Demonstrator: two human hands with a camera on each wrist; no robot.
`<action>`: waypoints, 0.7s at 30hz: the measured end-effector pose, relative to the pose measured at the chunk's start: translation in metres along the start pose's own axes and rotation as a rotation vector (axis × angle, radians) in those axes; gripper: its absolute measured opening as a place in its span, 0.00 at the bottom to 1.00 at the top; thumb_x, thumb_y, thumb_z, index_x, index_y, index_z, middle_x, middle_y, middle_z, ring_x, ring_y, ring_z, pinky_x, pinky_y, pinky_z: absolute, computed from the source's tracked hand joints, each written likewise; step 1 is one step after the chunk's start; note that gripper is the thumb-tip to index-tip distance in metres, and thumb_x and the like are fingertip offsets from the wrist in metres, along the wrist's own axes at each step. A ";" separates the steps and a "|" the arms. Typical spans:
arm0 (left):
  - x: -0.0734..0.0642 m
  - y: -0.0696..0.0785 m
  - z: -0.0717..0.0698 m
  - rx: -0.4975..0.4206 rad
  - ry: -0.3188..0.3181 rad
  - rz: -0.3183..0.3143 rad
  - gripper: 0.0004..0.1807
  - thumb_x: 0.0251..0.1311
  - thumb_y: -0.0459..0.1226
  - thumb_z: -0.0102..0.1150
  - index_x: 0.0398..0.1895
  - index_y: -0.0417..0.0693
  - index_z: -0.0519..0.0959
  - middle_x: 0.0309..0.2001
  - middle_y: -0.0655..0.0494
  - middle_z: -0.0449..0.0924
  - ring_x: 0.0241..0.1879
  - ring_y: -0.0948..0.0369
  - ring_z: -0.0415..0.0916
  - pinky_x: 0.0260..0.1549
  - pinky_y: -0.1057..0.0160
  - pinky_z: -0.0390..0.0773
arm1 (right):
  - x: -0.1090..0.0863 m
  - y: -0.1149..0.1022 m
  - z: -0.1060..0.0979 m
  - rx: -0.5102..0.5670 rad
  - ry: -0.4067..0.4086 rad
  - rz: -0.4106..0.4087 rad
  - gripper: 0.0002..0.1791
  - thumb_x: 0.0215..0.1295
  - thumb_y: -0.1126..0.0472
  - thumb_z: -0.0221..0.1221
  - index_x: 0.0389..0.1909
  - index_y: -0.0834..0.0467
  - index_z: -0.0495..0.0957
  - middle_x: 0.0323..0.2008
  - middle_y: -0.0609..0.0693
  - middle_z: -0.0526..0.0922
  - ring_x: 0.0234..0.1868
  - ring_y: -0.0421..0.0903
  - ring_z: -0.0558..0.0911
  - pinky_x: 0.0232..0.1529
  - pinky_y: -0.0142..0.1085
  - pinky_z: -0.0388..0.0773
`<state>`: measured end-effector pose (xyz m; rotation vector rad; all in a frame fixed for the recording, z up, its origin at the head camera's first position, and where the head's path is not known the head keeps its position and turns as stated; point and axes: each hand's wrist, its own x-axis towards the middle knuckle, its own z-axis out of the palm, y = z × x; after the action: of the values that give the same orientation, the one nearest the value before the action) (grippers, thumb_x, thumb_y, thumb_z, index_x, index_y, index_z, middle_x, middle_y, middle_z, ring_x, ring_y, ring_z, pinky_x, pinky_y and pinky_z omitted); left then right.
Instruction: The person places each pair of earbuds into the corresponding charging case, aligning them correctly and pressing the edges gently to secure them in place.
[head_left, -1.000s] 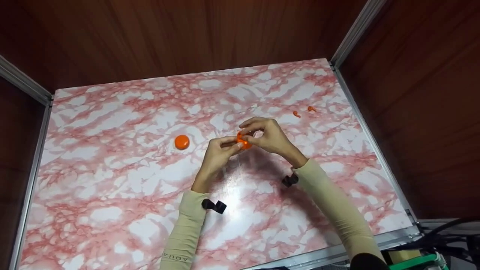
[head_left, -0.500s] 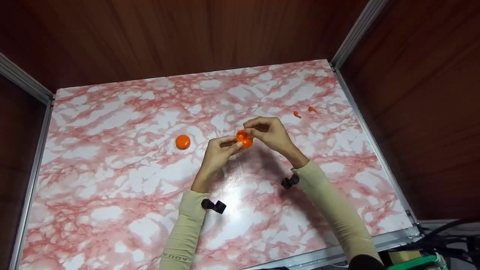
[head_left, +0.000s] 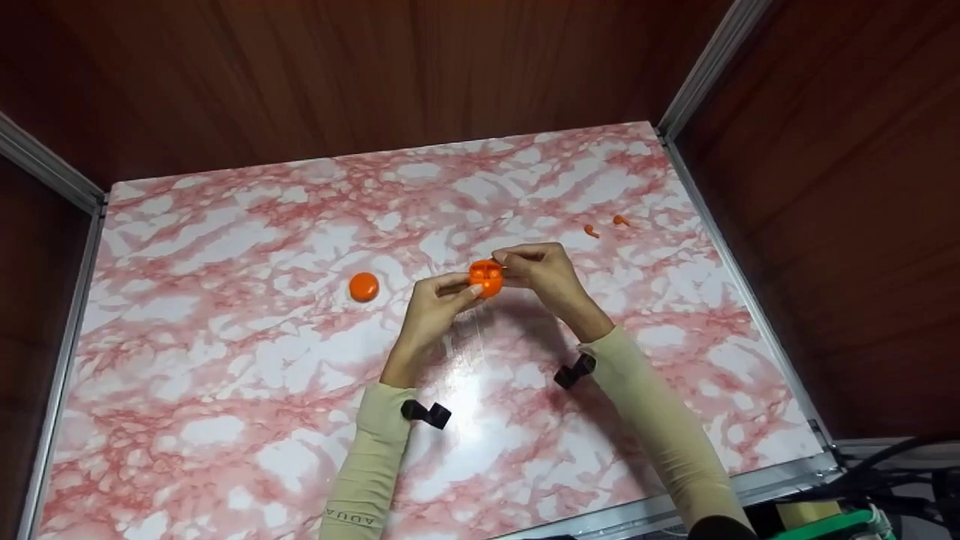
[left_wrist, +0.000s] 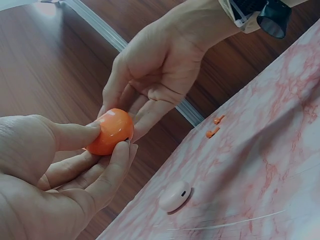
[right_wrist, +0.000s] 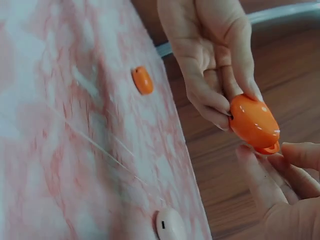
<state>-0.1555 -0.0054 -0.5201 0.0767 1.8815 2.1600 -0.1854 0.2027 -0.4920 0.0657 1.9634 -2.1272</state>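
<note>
My left hand [head_left: 433, 309] grips an orange earbud case [head_left: 486, 279] between thumb and fingers, lifted above the table. The case's lid stands up and its inner slots face the head camera. Whether anything sits in the slots is too small to tell. At the case's upper right edge my right hand [head_left: 551, 283] has its fingertips close by; the wrist views show its fingers [right_wrist: 260, 177] beside the lid, without a clear grip. Two orange earbuds, one nearer [head_left: 591, 231] and one farther [head_left: 621, 220], lie apart toward the table's far right.
A second orange case [head_left: 364, 286] rests on the pink marbled table [head_left: 225, 360] to the left. A whitish case [left_wrist: 175, 196] with a small dark port also lies there, visible in both wrist views. Brown wooden panels [head_left: 360, 75] and metal rails enclose the table.
My right hand's fingertips have come away from over the case's slots and shifted slightly right, so its inside shows more. The left hand still grips the case in nearly the same place.
</note>
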 end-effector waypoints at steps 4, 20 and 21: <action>0.000 -0.001 0.000 0.020 0.008 -0.002 0.18 0.68 0.29 0.66 0.59 0.29 0.82 0.55 0.32 0.86 0.48 0.56 0.89 0.47 0.68 0.90 | 0.001 0.003 0.000 0.017 0.008 0.039 0.15 0.71 0.61 0.68 0.50 0.68 0.87 0.41 0.55 0.93 0.41 0.49 0.93 0.48 0.41 0.92; 0.001 -0.003 0.001 -0.018 -0.005 -0.014 0.18 0.69 0.30 0.66 0.59 0.29 0.82 0.55 0.32 0.86 0.47 0.58 0.89 0.47 0.68 0.90 | 0.001 0.006 0.000 0.083 0.009 0.077 0.22 0.69 0.66 0.68 0.55 0.79 0.80 0.36 0.54 0.93 0.37 0.47 0.93 0.45 0.39 0.92; 0.001 -0.003 0.001 -0.032 -0.005 -0.016 0.18 0.69 0.30 0.66 0.59 0.29 0.82 0.56 0.31 0.85 0.47 0.58 0.89 0.47 0.67 0.90 | 0.000 0.006 0.000 0.087 0.008 0.073 0.22 0.69 0.66 0.68 0.55 0.79 0.80 0.36 0.54 0.93 0.38 0.47 0.93 0.45 0.39 0.92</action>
<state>-0.1560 -0.0039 -0.5231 0.0607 1.8377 2.1766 -0.1844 0.2022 -0.4983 0.1592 1.8437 -2.1678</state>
